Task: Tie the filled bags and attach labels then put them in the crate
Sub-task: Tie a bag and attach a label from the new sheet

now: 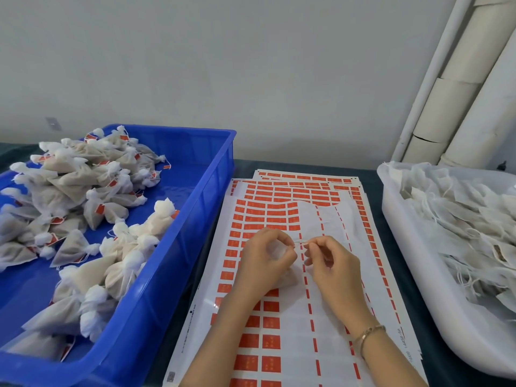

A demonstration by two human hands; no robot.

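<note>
My left hand grips a small white filled bag at its gathered neck, just above the label sheets. A thin white string runs taut from that neck to my right hand, which pinches its other end. The sheets of red labels lie flat under both hands, with many labels peeled away on the right. A blue crate to the left holds several tied bags with red labels on them.
A white tub on the right holds several untied bags with loose strings. White wrapped pipes stand in the back right corner against a pale wall. The table has a dark cover.
</note>
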